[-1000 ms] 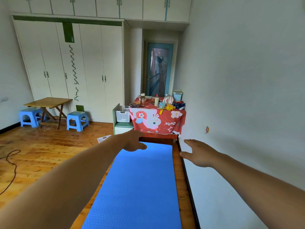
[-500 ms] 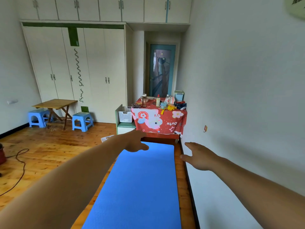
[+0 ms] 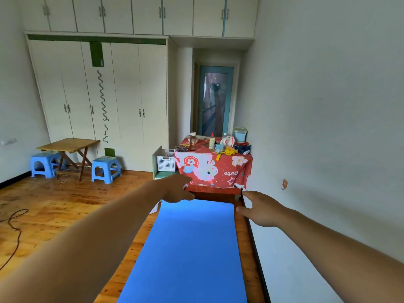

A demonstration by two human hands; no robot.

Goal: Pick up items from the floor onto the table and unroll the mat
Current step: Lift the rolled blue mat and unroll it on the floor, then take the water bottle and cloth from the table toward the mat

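A blue mat [image 3: 190, 248] lies flat and unrolled on the wooden floor along the right wall. Its far end stops just short of a table draped in a red cartoon cloth [image 3: 215, 169]. Bottles, a cup, a small bin and other small items stand on that table. My left hand [image 3: 177, 190] hovers above the mat's far left corner with fingers extended and holds nothing. My right hand [image 3: 259, 209] hangs beside the mat's far right corner, fingers spread and pointing toward it, also holding nothing.
A white basket [image 3: 166, 161] sits on a low green stand left of the red table. Two blue stools [image 3: 106, 168] flank a wooden folding table [image 3: 68, 145] at the far left. A cable [image 3: 13, 224] trails across the floor. White wardrobes line the back wall.
The view has tilted up and shifted right. Both hands stay stretched out over the mat's far end, holding nothing.
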